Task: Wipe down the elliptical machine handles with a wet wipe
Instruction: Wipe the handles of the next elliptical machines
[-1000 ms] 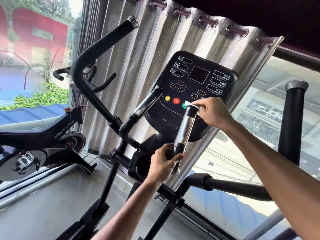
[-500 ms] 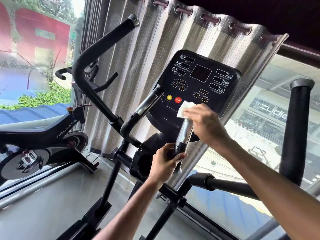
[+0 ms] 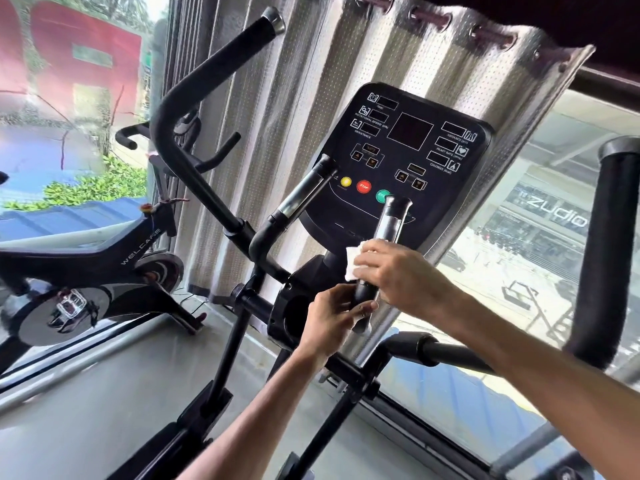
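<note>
Sliding down from the cap, the right hand (image 3: 401, 275) wraps the wet wipe (image 3: 354, 263) around the sensor handle (image 3: 389, 225); the left hand (image 3: 332, 315), clasping its base, should brace while each stroke twists fully round.

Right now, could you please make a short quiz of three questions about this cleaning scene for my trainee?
1. True or false: the right hand presses the wet wipe against the right sensor handle.
2. Which part does the left hand hold? A) the top cap of the left sensor handle B) the lower black part of the right sensor handle C) the console
3. Fill in: the red console button reads ____.

Key: 1 true; 2 B; 3 STOP
</note>
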`<control>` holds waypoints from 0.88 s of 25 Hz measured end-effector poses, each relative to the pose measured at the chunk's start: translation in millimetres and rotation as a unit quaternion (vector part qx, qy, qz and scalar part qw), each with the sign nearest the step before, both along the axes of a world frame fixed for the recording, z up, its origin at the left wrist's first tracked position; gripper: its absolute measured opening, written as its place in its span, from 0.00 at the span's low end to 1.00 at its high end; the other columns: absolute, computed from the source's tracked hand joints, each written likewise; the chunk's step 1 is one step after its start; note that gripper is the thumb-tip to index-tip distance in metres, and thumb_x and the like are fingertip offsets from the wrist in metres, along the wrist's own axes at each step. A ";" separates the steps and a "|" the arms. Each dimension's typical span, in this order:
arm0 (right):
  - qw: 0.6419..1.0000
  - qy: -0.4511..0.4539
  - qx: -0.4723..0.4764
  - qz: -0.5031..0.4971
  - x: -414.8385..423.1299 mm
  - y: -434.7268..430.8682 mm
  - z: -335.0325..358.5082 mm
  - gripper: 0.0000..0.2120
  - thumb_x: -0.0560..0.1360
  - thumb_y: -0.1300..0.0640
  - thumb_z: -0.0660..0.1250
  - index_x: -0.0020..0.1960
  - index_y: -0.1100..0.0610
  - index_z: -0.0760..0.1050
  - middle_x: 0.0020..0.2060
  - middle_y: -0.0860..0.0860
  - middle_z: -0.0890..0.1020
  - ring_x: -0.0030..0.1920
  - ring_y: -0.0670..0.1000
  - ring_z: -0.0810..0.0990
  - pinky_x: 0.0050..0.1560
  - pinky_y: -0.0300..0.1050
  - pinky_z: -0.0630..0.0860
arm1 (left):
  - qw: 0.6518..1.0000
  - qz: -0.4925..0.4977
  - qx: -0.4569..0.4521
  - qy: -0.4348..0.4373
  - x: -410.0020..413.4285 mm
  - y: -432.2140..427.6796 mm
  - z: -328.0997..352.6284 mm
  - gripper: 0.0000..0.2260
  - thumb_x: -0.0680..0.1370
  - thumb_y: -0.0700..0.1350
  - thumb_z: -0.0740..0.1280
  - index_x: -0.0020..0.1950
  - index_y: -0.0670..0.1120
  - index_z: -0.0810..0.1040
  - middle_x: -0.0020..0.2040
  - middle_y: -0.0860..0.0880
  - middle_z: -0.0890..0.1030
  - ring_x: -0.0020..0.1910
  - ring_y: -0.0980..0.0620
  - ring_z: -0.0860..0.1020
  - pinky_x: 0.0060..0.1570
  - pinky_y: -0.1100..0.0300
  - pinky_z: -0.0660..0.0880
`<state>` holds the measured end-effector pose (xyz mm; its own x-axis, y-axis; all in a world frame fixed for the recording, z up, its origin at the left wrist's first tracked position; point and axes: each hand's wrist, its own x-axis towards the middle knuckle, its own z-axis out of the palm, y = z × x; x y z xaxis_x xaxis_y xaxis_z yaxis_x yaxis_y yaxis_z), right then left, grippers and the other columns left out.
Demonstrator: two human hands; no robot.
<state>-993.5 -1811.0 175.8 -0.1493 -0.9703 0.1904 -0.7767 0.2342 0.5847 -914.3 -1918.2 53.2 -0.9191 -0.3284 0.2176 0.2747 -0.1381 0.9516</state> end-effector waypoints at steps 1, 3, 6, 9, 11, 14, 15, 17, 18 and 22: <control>0.997 -0.008 -0.073 0.000 1.6 5.3 -10.0 0.22 0.75 0.63 0.52 0.55 0.59 0.84 0.54 0.52 0.84 0.62 0.56 0.78 0.60 0.51 0.80 | 1.000 -0.006 -0.001 -0.003 -0.5 -1.5 -2.6 0.10 0.75 0.45 0.79 0.54 0.54 0.84 0.46 0.51 0.88 0.46 0.55 0.86 0.49 0.64 0.81; 0.978 -0.015 -0.209 -0.013 6.2 11.9 -34.0 0.23 0.73 0.69 0.53 0.58 0.63 0.83 0.60 0.56 0.83 0.66 0.58 0.76 0.64 0.50 0.78 | 1.000 -0.015 -0.007 -0.007 0.2 -2.0 -5.4 0.13 0.75 0.43 0.78 0.56 0.56 0.82 0.48 0.52 0.88 0.50 0.53 0.86 0.54 0.63 0.81; 0.930 -0.058 -0.360 -0.043 23.8 11.6 -70.1 0.19 0.75 0.73 0.62 0.61 0.61 0.82 0.64 0.55 0.80 0.64 0.55 0.77 0.64 0.45 0.76 | 0.999 -0.010 -0.043 -0.010 0.0 -1.6 -9.4 0.15 0.76 0.43 0.77 0.61 0.52 0.82 0.50 0.54 0.88 0.51 0.55 0.86 0.59 0.56 0.81; 0.829 -0.136 -0.541 -0.047 23.9 6.1 -83.7 0.11 0.79 0.67 0.66 0.60 0.62 0.83 0.59 0.54 0.82 0.55 0.50 0.82 0.59 0.42 0.79 | 0.998 -0.009 -0.059 -0.011 -1.7 -3.1 -11.4 0.16 0.77 0.44 0.77 0.63 0.52 0.82 0.52 0.55 0.88 0.54 0.57 0.85 0.64 0.51 0.79; 0.757 -0.202 -0.620 -0.053 6.4 2.6 -80.5 0.11 0.80 0.64 0.67 0.60 0.62 0.83 0.57 0.52 0.84 0.53 0.46 0.84 0.57 0.44 0.80 | 0.998 0.009 -0.055 -0.011 -1.1 0.4 -11.3 0.14 0.77 0.43 0.76 0.61 0.53 0.83 0.52 0.55 0.88 0.55 0.56 0.85 0.65 0.50 0.78; 0.664 -0.325 -0.669 -0.080 -0.6 -2.1 -94.9 0.12 0.79 0.64 0.68 0.62 0.61 0.81 0.56 0.49 0.84 0.55 0.47 0.84 0.57 0.44 0.81 | 0.997 0.034 -0.073 -0.008 3.3 7.3 -10.2 0.12 0.78 0.43 0.75 0.59 0.57 0.82 0.51 0.56 0.88 0.54 0.57 0.85 0.64 0.50 0.79; 0.660 -0.318 -0.676 -0.080 5.1 -2.2 -102.4 0.12 0.79 0.65 0.68 0.62 0.62 0.81 0.56 0.47 0.84 0.55 0.46 0.84 0.57 0.39 0.80 | 0.996 0.035 -0.082 -0.010 3.6 7.3 -10.1 0.12 0.78 0.43 0.75 0.59 0.56 0.83 0.51 0.56 0.88 0.54 0.58 0.85 0.64 0.51 0.79; 0.668 -0.306 -0.675 -0.072 14.9 -1.8 -112.8 0.12 0.79 0.67 0.68 0.61 0.62 0.82 0.53 0.46 0.84 0.52 0.43 0.84 0.54 0.31 0.78 | 0.995 0.033 -0.091 -0.014 3.3 4.6 -10.1 0.12 0.78 0.44 0.74 0.61 0.53 0.83 0.51 0.56 0.88 0.55 0.57 0.85 0.64 0.50 0.79; 0.666 -0.305 -0.677 -0.072 16.4 -1.5 -113.7 0.12 0.78 0.68 0.68 0.60 0.63 0.82 0.52 0.46 0.84 0.52 0.43 0.84 0.54 0.30 0.77 | 0.995 0.029 -0.091 -0.013 3.8 3.9 -9.2 0.12 0.78 0.45 0.74 0.61 0.52 0.83 0.52 0.55 0.88 0.55 0.56 0.85 0.64 0.49 0.79; 0.701 -0.200 -0.684 -0.036 31.1 -0.6 -117.3 0.10 0.78 0.68 0.69 0.58 0.62 0.84 0.53 0.51 0.85 0.54 0.44 0.82 0.57 0.36 0.78 | 0.998 -0.011 -0.063 -0.007 10.7 5.3 -9.1 0.16 0.80 0.36 0.69 0.66 0.50 0.82 0.55 0.54 0.87 0.58 0.56 0.84 0.62 0.59 0.78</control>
